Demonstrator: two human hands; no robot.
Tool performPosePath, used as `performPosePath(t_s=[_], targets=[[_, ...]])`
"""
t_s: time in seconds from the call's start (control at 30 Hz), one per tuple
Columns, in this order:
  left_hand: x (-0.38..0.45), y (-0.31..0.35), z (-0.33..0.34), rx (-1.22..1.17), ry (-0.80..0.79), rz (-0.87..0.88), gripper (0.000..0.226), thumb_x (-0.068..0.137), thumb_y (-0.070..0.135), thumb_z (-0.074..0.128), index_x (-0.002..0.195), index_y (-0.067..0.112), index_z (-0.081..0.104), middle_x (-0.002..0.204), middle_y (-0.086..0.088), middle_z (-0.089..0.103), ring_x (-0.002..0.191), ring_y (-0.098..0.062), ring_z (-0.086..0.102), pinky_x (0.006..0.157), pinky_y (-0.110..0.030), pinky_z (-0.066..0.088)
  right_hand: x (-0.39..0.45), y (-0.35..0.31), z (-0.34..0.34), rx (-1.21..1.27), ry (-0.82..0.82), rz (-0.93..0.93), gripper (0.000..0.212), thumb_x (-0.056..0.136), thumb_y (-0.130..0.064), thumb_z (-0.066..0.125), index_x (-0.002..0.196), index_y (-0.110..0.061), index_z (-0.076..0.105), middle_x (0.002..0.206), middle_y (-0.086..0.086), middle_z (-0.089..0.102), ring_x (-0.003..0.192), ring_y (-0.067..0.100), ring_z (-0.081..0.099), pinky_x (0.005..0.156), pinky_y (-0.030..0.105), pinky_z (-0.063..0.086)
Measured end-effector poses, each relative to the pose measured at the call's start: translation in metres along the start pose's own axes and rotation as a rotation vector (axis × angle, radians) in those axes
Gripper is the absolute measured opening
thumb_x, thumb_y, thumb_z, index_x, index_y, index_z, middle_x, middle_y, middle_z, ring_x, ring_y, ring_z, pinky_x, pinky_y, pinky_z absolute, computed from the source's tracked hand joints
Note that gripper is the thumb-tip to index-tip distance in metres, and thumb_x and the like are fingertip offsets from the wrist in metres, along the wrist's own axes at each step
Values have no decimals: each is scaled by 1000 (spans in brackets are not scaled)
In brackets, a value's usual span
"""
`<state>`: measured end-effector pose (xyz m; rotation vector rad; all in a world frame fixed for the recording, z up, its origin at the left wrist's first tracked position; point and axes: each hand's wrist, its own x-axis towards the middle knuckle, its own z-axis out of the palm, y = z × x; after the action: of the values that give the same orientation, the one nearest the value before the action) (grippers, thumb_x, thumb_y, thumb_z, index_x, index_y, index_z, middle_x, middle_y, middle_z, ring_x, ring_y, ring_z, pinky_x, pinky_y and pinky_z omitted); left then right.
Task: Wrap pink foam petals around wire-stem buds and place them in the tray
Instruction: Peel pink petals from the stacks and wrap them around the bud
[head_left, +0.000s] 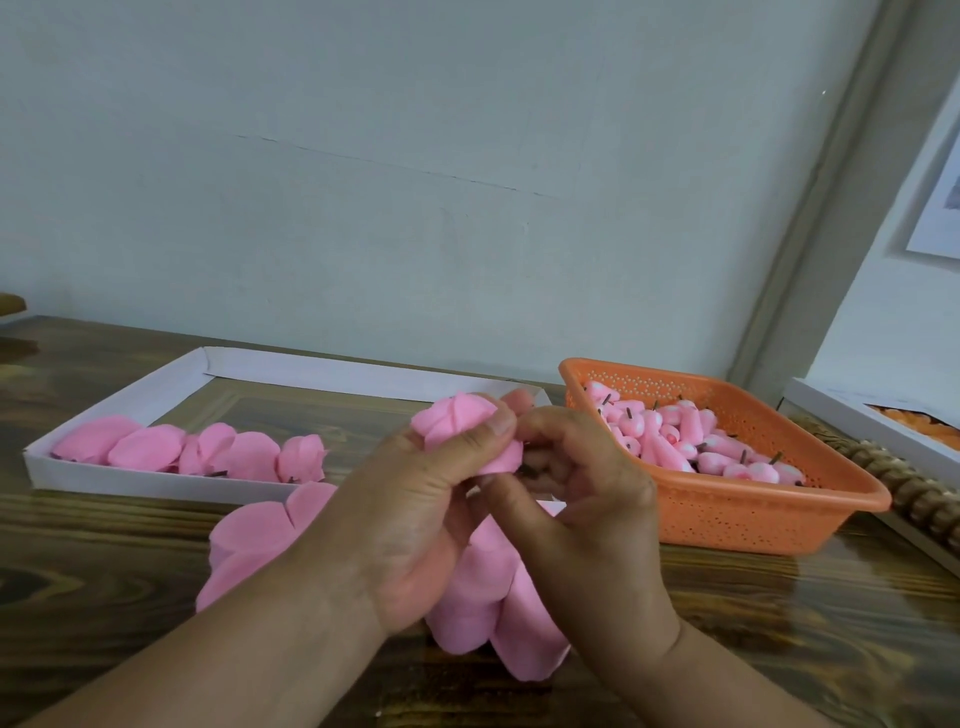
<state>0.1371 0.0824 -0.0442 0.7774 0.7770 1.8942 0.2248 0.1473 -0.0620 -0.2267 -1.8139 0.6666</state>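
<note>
Wood-grain table (104, 561), pale wall (363, 156); both hands (498, 499) pinching pink petal bud (462, 421).

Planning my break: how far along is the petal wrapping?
Done: several wrapped pink foam flowers lie in the white cardboard tray. In hand: left hand and right hand wrap another pink bud. Left: many bare pink wire-stem buds in the orange plastic basket, and loose pink foam petals on the table.
</note>
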Motion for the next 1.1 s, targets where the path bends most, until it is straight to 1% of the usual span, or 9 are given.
performPosePath(t_s=[0.17, 0.3, 0.43, 0.63, 0.7, 0.8, 0.87, 1.0, 1.1], targets=[[-1, -3, -7, 88, -69, 32, 13, 66, 12, 76, 70, 4, 66, 93, -8, 71, 106, -18, 64, 95, -36, 50, 1, -7, -2, 359, -49, 233, 19, 75, 5, 69, 81, -12, 64, 73, 2, 69, 66, 9, 66, 62, 18, 52], [2, 0, -15, 83, -274, 15, 48, 60, 24, 84, 105, 9, 72, 112, -14, 70, 105, -24, 66, 89, -33, 54, 7, -7, -10, 534, -48, 383, 17, 69, -5, 74, 81, -4, 62, 67, 7, 69, 60, 14, 65, 56, 19, 51], [1, -4, -15, 142, -445, -89, 58, 67, 39, 78, 118, 13, 66, 122, -12, 65, 118, -25, 59, 104, -35, 43, 6, -6, -8, 579, -92, 455, 14, 67, -7, 71, 80, -8, 66, 72, 10, 71, 63, 16, 67, 55, 21, 50], [0, -2, -20, 10, -479, -116, 52, 66, 28, 80, 112, 6, 67, 112, -14, 69, 104, -22, 67, 87, -28, 54, 4, -8, -7, 651, -215, 481, 11, 71, -11, 71, 79, -5, 67, 71, 12, 70, 61, 19, 66, 55, 26, 53], [1, 1, -21, 29, -460, -111, 63, 58, 31, 86, 113, 6, 66, 110, -18, 68, 77, -17, 70, 70, -24, 55, 4, -10, -6, 682, -257, 517, 8, 71, -13, 69, 76, -8, 70, 61, 13, 66, 51, 19, 62, 49, 24, 51], [1, 5, -24, 136, -398, -114, 73, 46, 39, 91, 108, 8, 70, 93, -41, 52, 37, -5, 45, 45, -17, 43, 4, -14, -3, 786, -348, 592, 8, 72, -19, 66, 70, -13, 71, 52, 11, 59, 44, 17, 56, 47, 23, 48], [-1, 8, -23, 158, -437, -100, 62, 47, 39, 90, 102, 13, 75, 79, -34, 60, 33, -4, 46, 42, -15, 43, 4, -15, -2, 878, -392, 633, 12, 74, -18, 62, 72, -15, 73, 50, 9, 57, 43, 15, 54, 47, 22, 48], [-4, 13, -22, 180, -459, -72, 39, 48, 40, 90, 77, 17, 77, 124, -9, 65, 32, -5, 50, 38, -16, 41, 3, -18, -2, 978, -450, 659, 9, 76, -21, 70, 81, -15, 74, 49, 7, 57, 43, 12, 55, 50, 21, 49], [-9, 16, -19, 192, -465, -81, 30, 53, 36, 86, 72, 17, 76, 119, 1, 68, 34, -7, 55, 35, -16, 43, 1, -18, -1, 1049, -500, 659, 21, 73, -31, 69, 84, -14, 73, 53, 5, 61, 45, 11, 57, 51, 21, 50]])
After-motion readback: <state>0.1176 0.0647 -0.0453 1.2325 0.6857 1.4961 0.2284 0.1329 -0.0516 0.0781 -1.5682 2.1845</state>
